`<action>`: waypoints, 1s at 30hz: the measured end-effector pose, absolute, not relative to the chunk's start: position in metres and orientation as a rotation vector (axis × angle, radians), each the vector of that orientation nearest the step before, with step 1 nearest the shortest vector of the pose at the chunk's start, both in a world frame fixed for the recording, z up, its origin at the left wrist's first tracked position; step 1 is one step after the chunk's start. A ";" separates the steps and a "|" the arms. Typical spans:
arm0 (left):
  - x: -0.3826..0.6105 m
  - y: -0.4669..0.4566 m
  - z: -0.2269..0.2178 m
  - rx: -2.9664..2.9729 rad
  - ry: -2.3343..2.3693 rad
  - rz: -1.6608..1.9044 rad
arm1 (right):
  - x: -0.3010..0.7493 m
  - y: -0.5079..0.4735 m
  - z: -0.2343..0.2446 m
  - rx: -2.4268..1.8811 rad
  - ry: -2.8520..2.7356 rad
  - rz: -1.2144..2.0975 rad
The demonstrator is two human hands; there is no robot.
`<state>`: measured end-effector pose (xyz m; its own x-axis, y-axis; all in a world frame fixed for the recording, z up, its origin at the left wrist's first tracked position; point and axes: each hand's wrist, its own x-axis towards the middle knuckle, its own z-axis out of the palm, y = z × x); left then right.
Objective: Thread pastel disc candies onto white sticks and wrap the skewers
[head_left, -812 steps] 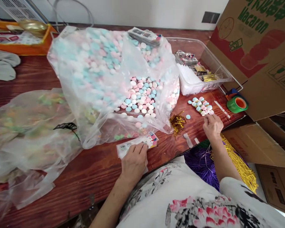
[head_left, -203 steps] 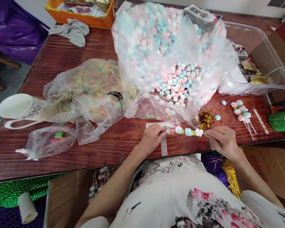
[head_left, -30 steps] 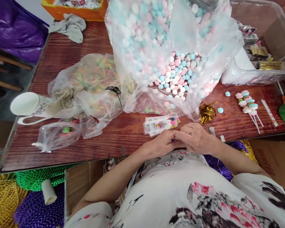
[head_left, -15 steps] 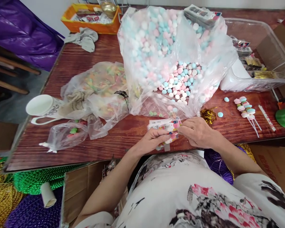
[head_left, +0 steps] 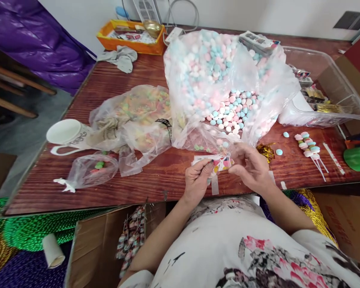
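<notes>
My left hand (head_left: 198, 179) is closed in a pinch on a small printed wrapper bag (head_left: 220, 163) just above the table's near edge. My right hand (head_left: 251, 167) meets it from the right, fingers curled on the same wrapper. A strip of clear wrapper (head_left: 215, 185) hangs below my hands. Right behind them a big clear bag of pink, blue and white candy discs (head_left: 225, 84) lies open. Two finished candy skewers (head_left: 308, 147) lie on the table to the right, near a tuft of gold twist ties (head_left: 266, 150).
A white mug (head_left: 65, 135) lies on its side at the left next to smaller plastic bags (head_left: 129, 120). A clear tray (head_left: 324, 96) holds wrappers at the right; green tape (head_left: 358, 158) sits beside it. An open carton (head_left: 108, 244) with skewers stands below the table edge.
The camera tilted up, showing more of the far table. My hands stay together on the wrapper; the right one has lifted slightly and its fingers have loosened.
</notes>
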<state>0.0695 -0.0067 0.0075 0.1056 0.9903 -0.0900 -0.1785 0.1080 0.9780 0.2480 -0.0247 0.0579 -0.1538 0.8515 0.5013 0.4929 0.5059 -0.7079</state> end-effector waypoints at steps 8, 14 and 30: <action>0.080 -0.014 0.013 1.258 1.067 1.098 | 0.212 -0.034 0.027 -1.139 -1.564 0.463; 0.074 -0.021 0.019 1.242 0.980 0.835 | 0.215 -0.025 0.022 -1.102 -1.605 0.357; 0.057 0.005 0.007 0.981 0.810 0.345 | 0.210 -0.023 -0.008 -1.143 -1.240 0.934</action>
